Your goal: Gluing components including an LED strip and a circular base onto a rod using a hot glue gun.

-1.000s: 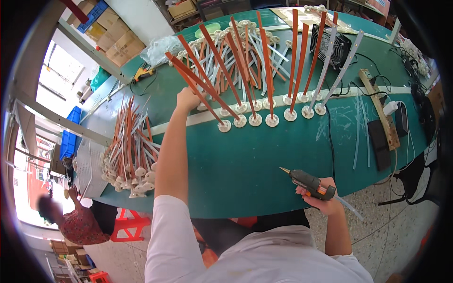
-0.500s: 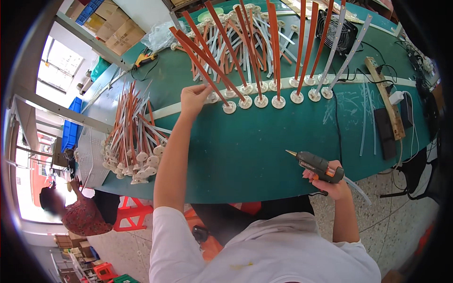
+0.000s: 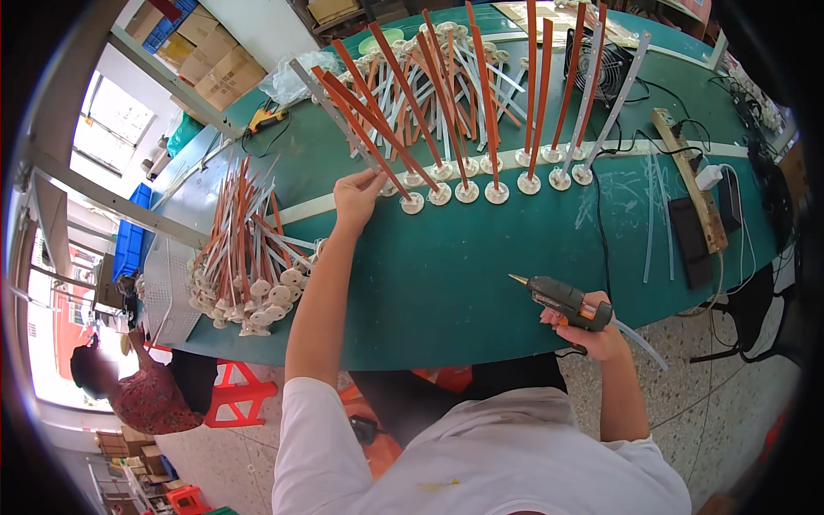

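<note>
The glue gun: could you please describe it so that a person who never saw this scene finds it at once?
Start at the green table and go to its near edge, on the person's right. There the right hand holds a dark grey glue gun with an orange trigger. Unlike the standing orange strips, it points sideways and trails a clear stick.

boxes: brown cardboard boxes (image 3: 206, 60) stacked far up-left of my left hand (image 3: 356, 193) | bag: clear plastic bag (image 3: 296, 81) just right of them | box: another brown box (image 3: 330, 9) at the top
</note>
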Motion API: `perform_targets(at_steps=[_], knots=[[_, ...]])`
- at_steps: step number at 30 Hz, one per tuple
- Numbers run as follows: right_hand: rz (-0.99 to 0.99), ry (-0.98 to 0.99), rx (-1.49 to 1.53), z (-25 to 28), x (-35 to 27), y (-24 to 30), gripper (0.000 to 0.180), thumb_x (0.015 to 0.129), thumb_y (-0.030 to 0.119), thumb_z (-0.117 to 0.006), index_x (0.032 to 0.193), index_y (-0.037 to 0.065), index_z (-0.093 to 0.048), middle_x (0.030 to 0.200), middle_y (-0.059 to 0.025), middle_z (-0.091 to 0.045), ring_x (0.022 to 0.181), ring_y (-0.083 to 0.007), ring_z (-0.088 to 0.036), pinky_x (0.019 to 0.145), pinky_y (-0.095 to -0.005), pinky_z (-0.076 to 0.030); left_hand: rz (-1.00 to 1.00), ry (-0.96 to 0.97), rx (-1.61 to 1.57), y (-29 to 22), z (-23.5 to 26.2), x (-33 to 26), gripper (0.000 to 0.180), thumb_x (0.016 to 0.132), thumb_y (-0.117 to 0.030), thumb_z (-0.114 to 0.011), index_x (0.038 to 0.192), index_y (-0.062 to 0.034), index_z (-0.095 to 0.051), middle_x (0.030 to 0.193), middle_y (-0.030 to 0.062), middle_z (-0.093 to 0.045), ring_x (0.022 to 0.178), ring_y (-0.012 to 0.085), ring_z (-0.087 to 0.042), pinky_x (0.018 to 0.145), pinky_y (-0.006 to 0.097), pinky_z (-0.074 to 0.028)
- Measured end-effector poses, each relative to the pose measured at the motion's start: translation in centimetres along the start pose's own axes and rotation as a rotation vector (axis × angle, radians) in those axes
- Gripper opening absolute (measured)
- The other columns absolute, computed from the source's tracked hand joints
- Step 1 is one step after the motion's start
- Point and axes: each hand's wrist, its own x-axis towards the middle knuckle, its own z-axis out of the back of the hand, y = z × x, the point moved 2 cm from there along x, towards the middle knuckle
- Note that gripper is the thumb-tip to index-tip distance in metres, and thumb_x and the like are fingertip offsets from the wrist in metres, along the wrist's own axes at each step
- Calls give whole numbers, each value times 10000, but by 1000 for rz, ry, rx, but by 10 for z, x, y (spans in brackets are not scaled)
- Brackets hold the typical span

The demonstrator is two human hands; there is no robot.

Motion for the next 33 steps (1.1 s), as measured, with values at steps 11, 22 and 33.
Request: perform_targets(at_steps=[11,22,33], knots=[[-106,-1,-9,-5,1,10,178,737,86,-745,869,-21,-690,893,-148,-720,809,-218,-692,747,-348,-569,-40,-58,62,15,4,8,274,859,-156,-784,1064,22,-750,827,53,-758,792,72,-642,739,257,-508],[12,-34,77,-5,-4,-2,192,736,53,-729,912,-5,-682,918,-157,-695,906,-269,-670,739,-348,-533,-423,-126,476,-100,42,-73,554,807,-9,-763,1338,-57,-616,1126,137,-731,989,293,-717,900,333,-562],[24,56,27,-4,1,4,170,791,39,-712,942,-15,-655,976,-159,-681,915,-256,-656,753,-361,-529,-5,-579,975,-90,281,-139,293,863,-282,-724,1026,-39,-749,859,138,-738,831,316,-706,772,410,-543]])
